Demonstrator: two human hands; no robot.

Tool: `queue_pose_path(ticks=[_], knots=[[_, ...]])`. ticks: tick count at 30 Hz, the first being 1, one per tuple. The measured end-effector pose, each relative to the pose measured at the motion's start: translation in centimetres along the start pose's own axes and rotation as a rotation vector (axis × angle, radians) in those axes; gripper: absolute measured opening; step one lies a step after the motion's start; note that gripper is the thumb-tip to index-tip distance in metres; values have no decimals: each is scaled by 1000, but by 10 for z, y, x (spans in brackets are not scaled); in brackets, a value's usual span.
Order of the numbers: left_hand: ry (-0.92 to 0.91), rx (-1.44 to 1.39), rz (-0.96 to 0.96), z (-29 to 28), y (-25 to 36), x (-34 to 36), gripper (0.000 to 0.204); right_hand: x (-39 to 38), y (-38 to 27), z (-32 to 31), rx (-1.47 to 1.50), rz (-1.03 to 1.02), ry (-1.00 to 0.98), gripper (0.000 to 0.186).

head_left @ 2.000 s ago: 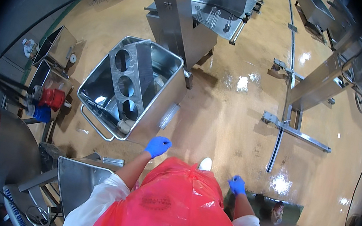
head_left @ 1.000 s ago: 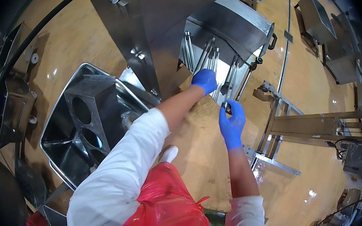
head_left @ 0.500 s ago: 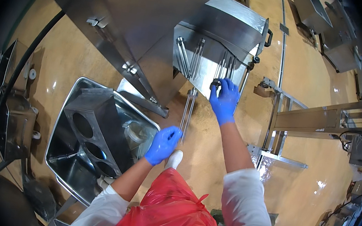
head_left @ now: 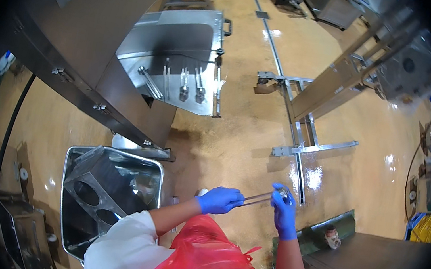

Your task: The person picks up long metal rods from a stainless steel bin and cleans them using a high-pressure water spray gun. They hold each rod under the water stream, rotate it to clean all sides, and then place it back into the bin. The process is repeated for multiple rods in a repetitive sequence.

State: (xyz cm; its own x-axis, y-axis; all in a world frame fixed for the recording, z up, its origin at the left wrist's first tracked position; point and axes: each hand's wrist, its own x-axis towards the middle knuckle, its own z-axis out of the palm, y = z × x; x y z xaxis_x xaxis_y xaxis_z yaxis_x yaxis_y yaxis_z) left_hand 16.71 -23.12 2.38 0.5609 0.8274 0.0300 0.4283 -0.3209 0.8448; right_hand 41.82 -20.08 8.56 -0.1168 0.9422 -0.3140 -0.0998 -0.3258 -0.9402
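In front of my red apron I hold a metal piece with thin parallel rods (head_left: 257, 199) and a rounder end. The gloved fingers of my left hand (head_left: 220, 200) close on the rod ends. My right hand (head_left: 283, 210) grips the rounder end, which the fingers partly cover. Several similar rod pieces (head_left: 184, 84) lie on the sloped steel tray (head_left: 197, 107) ahead on the left, apart from both hands.
At my left stands a deep steel tub (head_left: 64, 177) with a steel block with round holes (head_left: 94, 185) inside. A steel machine housing (head_left: 97, 50) rises at the far left. To the right are a wheeled metal frame (head_left: 314, 148) and a steel table (head_left: 376, 266).
My view has turned right. My right hand has left the tray area, and both hands now hold one rod piece between them, nearer the steel table on the right.
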Motion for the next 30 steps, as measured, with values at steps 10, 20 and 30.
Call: queue_pose_path(ticks=[10, 20, 30], knots=[[-476, -256, 489, 278, 212, 64, 66, -323, 84, -162, -251, -448, 570, 38], [-1271, -271, 442, 544, 397, -2, 80, -581, 185, -277, 319, -516, 1266, 31], [-1084, 41, 1231, 769, 578, 22, 52, -760, 259, -422, 320, -330, 1927, 24]])
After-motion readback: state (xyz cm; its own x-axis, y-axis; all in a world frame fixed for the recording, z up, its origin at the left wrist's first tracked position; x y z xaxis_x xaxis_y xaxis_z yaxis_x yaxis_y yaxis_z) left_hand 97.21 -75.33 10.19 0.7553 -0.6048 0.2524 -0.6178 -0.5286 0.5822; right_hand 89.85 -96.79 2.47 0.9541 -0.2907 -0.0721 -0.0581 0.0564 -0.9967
